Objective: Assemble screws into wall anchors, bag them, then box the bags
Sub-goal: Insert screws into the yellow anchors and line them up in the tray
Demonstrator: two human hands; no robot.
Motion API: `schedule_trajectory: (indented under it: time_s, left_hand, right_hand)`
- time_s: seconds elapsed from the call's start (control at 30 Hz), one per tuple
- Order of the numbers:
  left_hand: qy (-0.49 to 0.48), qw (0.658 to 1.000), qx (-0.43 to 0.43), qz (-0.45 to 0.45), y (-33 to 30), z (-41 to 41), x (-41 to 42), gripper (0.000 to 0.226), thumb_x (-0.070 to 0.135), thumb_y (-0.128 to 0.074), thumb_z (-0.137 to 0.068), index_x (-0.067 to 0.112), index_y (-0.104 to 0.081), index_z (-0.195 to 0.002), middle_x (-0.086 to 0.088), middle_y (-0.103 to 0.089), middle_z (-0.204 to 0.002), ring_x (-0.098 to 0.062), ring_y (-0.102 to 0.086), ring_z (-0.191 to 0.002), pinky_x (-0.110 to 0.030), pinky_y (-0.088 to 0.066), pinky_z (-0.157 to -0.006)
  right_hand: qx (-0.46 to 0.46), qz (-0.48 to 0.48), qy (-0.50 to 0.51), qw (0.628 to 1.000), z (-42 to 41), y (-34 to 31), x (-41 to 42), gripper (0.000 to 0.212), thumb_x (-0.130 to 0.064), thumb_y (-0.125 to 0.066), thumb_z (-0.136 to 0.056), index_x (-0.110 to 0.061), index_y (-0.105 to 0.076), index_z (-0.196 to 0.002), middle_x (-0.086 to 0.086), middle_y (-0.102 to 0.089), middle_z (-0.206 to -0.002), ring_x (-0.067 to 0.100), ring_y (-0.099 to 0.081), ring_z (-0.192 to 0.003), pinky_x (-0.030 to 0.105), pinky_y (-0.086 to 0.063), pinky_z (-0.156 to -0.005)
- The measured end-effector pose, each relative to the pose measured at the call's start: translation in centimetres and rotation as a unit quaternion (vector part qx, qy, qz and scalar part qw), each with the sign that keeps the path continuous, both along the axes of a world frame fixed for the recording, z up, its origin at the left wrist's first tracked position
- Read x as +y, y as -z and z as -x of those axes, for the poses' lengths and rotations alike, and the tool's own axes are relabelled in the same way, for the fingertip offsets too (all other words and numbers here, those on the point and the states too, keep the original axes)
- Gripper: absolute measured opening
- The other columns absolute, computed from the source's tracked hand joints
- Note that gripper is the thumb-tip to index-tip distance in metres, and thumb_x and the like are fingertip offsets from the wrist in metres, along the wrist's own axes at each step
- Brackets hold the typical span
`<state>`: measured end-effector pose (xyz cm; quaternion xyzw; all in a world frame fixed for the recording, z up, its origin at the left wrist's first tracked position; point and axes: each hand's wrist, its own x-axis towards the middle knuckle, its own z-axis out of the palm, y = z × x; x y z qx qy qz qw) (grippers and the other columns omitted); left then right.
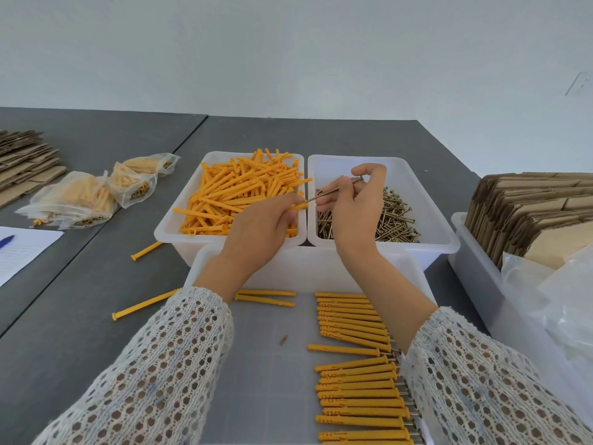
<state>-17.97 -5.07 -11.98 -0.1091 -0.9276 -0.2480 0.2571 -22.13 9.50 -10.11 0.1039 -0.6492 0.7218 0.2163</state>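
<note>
Left grip is pinching a yellow plastic wall anchor; right grip is pinching a long brass-coloured screw, tip meeting the anchor's end, above two white plastic bins on the grey table.

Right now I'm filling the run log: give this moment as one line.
step: insert screw | left hand: holds anchor | right hand: pinches screw, tip at anchor mouth | done: row in tray

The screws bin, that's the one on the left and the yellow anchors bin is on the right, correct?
Not quite. The head view shows the screws bin on the right and the yellow anchors bin on the left; they sit side by side.
</note>
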Motion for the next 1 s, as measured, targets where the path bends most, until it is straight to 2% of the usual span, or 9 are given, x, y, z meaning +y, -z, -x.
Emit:
schedule_trajectory:
  time_s: [0.27, 0.4, 0.47, 0.53, 0.63, 0.73, 0.8, 0.93, 1.0]
  left_hand:
    - [0.006, 1.000, 0.003, 0.009, 0.0, -0.1, 0.0, 0.029, 0.013, -0.048, -0.102, 0.023, -0.061, -0.126, 0.014, -0.065, -0.086, -0.011, -0.059, -0.075, -0.036, -0.052, -0.067]
    - [0.018, 1.000, -0.010, -0.004, 0.1, 0.1, -0.2, 0.027, 0.015, -0.047, -0.102, 0.021, -0.059, -0.126, 0.012, -0.066, -0.085, -0.013, -0.062, -0.073, -0.042, -0.053, -0.067]
    - [0.024, 0.999, -0.002, -0.030, 0.1, 0.1, -0.1, 0.024, 0.015, -0.046, -0.103, 0.020, -0.057, -0.124, 0.010, -0.067, -0.083, -0.014, -0.063, -0.072, -0.043, -0.053, -0.066]
    - [0.035, 0.996, 0.020, -0.075, 0.1, 0.2, 0.1, 0.017, 0.015, -0.045, -0.104, 0.018, -0.056, -0.118, 0.010, -0.067, -0.081, -0.011, -0.064, -0.071, -0.041, -0.053, -0.064]
    - [0.032, 0.990, 0.061, -0.123, -0.1, 0.1, 0.8, 0.010, 0.015, -0.045, -0.105, 0.019, -0.053, -0.099, 0.012, -0.059, -0.078, -0.011, -0.056, -0.068, -0.038, -0.046, -0.060]
    - [0.013, 0.975, 0.070, -0.210, -0.4, 0.5, 1.5, 0.016, 0.014, -0.047, -0.104, 0.009, -0.061, -0.100, -0.001, -0.064, -0.097, -0.019, -0.060, -0.095, -0.043, -0.050, -0.081]
    - [0.007, 0.962, 0.049, -0.268, -0.6, 0.5, 1.7, 0.020, 0.018, -0.050, -0.104, 0.010, -0.067, -0.109, 0.000, -0.063, -0.120, -0.012, -0.055, -0.117, -0.036, -0.047, -0.096]
    - [0.031, 0.928, -0.003, -0.371, -1.5, 0.2, 1.6, 0.018, 0.016, -0.054, -0.101, 0.020, -0.070, -0.108, -0.004, -0.057, -0.134, -0.003, -0.047, -0.126, -0.013, -0.041, -0.096]
    - [0.046, 0.917, -0.025, -0.395, -1.8, 0.2, 1.4, 0.020, 0.016, -0.054, -0.101, 0.018, -0.071, -0.111, -0.005, -0.059, -0.133, -0.008, -0.048, -0.129, -0.021, -0.040, -0.104]
  right_hand:
    - [-0.023, -0.006, -0.026, 0.999, -0.3, 0.0, -0.2, 0.015, 0.003, -0.037, -0.101, -0.010, -0.039, -0.106, 0.020, -0.064, -0.078, 0.023, -0.063, -0.053, 0.034, -0.056, -0.054]
    - [-0.023, -0.073, -0.055, 0.996, -0.8, 0.2, -0.8, 0.017, 0.000, -0.042, -0.100, -0.013, -0.053, -0.098, 0.010, -0.066, -0.082, 0.015, -0.061, -0.063, 0.028, -0.051, -0.056]
    - [-0.025, -0.123, -0.065, 0.990, -0.8, 0.4, -0.9, 0.017, -0.008, -0.044, -0.102, -0.013, -0.059, -0.107, 0.007, -0.068, -0.092, 0.020, -0.063, -0.077, 0.034, -0.051, -0.065]
    - [-0.041, -0.160, -0.085, 0.983, -0.8, 0.4, -1.0, 0.023, -0.018, -0.046, -0.103, -0.015, -0.053, -0.125, 0.007, -0.066, -0.101, 0.026, -0.064, -0.088, 0.039, -0.051, -0.076]
    - [-0.044, -0.182, -0.102, 0.977, -1.0, 0.5, -1.2, 0.024, -0.023, -0.049, -0.102, -0.016, -0.050, -0.125, 0.005, -0.065, -0.098, 0.018, -0.063, -0.084, 0.032, -0.049, -0.075]
    - [-0.019, -0.197, -0.093, 0.976, -1.0, 0.6, -1.2, 0.014, -0.022, -0.051, -0.101, -0.013, -0.060, -0.106, 0.002, -0.064, -0.093, 0.001, -0.055, -0.077, 0.015, -0.041, -0.067]
    - [-0.022, -0.200, -0.090, 0.975, -0.9, 0.6, -1.2, 0.013, -0.021, -0.052, -0.101, -0.014, -0.062, -0.103, 0.003, -0.064, -0.093, 0.003, -0.053, -0.075, 0.013, -0.040, -0.065]
    - [-0.021, -0.241, -0.134, 0.961, -1.2, 0.3, -1.4, 0.013, -0.012, -0.053, -0.097, -0.010, -0.066, -0.099, 0.010, -0.067, -0.094, 0.016, -0.054, -0.076, 0.031, -0.047, -0.072]
    - [-0.005, -0.267, -0.151, 0.952, -1.5, 0.2, -1.6, 0.014, -0.013, -0.055, -0.097, -0.011, -0.061, -0.085, 0.007, -0.059, -0.076, 0.016, -0.049, -0.068, 0.040, -0.046, -0.070]
